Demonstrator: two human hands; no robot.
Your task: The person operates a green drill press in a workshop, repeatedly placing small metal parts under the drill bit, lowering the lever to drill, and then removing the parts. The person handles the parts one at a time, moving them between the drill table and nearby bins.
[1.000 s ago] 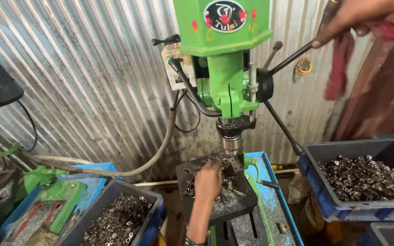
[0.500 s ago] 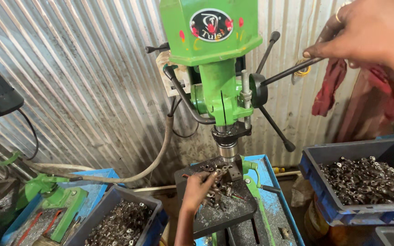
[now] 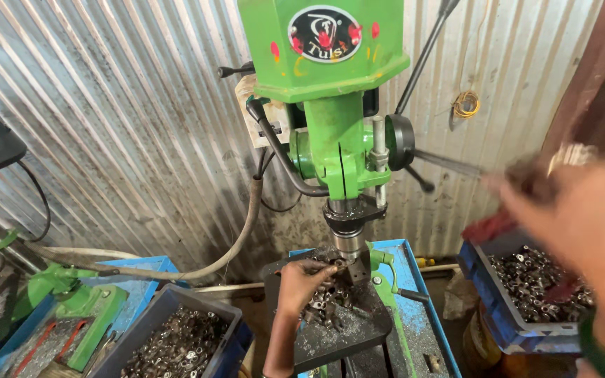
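Corrugated metal wall fills the background. Green drill press stands centre, its head cut off at the top edge; a black hose loops from its side, and a thicker grey hose runs down and left. Dark press table under the spindle, strewn with small metal parts too fine to tell apart. Blue tray lies beneath it. Right bin, blue, holds more metal pieces, partly hidden by the right hand. That hand is large, close to the lens and badly blurred; it sits at the feed lever, but whether its grip is closed on the lever cannot be told. A ring shows on one finger, smeared. Red cloth hangs by the bin, half masked. Left bin, dark blue, full of parts, cut off at the bottom. Green fixture at far left, partly out of frame. Left hand reaches up onto the press table, fingers pinched on a small part just below the spindle; the part is mostly hidden by the fingertips. Yellow wire coil hangs on the wall.
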